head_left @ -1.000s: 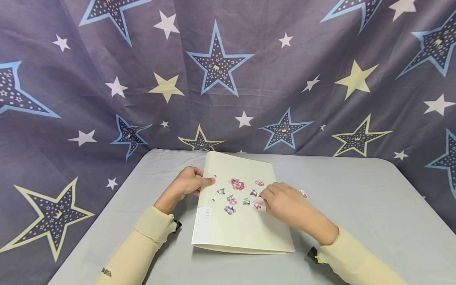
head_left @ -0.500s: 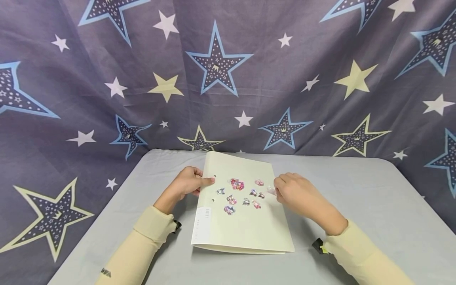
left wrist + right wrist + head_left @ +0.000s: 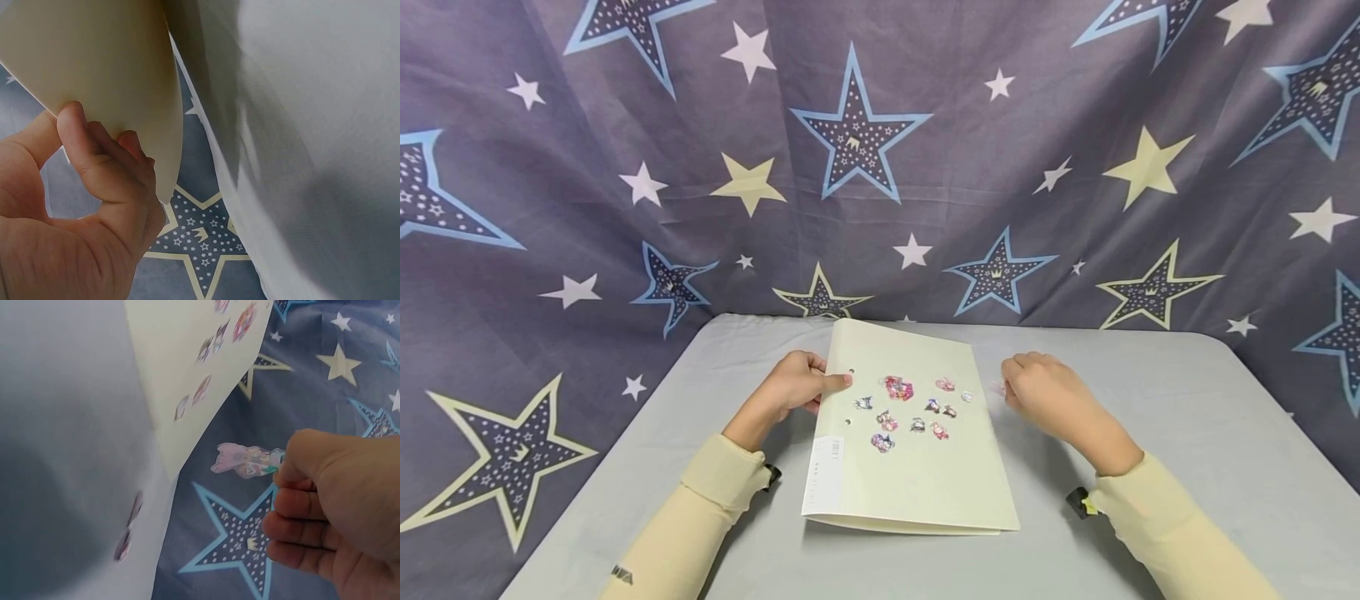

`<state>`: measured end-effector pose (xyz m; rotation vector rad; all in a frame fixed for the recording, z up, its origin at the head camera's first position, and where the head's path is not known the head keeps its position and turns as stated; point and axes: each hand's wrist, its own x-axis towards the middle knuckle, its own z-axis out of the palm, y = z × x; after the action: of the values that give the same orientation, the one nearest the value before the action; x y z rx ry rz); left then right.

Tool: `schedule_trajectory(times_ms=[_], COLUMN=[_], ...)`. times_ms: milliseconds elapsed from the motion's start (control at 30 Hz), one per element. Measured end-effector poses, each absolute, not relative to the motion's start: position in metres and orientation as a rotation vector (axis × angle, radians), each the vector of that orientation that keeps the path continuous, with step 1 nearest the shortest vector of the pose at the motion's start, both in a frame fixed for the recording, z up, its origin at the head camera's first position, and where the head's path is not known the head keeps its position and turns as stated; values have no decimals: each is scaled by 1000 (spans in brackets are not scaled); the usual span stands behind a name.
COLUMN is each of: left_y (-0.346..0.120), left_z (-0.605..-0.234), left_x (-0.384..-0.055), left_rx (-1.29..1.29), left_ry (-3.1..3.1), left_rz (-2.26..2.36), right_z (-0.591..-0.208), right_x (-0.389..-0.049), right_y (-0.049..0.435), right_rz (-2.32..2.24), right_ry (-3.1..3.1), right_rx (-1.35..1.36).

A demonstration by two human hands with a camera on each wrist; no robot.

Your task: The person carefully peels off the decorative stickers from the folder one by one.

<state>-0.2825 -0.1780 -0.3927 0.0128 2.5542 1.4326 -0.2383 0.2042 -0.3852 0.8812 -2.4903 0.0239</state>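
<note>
A cream folder lies on the grey-covered table, several small colourful stickers on its front. My left hand grips its left edge, thumb on the cover and the other fingers behind; the left wrist view shows this hand pinching the cream sheet. Just off the folder's right edge, my right hand pinches a clear-edged sticker with a pink figure between thumb and forefinger. A pale round sticker is on the folder near its right edge.
Two small stickers lie on the pale table surface beside the folder in the right wrist view. Behind the table hangs a dark curtain printed with stars. A white barcode label sits at the folder's lower left.
My right hand has moved right, off the folder, with the pinched sticker. The pale round sticker near the right edge has come into sight. My left hand keeps its hold.
</note>
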Motion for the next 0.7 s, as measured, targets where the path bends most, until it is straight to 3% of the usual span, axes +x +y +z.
schedule_trajectory(times_ms=[700], left_y=[-177], left_z=[-392], left_x=[-282], left_rx=[7], left_ry=[2562], left_rz=[1429], right_z=[-405], right_x=[-252], right_y=[225], right_rz=[-51], right_ry=[-2656], right_rx=[831])
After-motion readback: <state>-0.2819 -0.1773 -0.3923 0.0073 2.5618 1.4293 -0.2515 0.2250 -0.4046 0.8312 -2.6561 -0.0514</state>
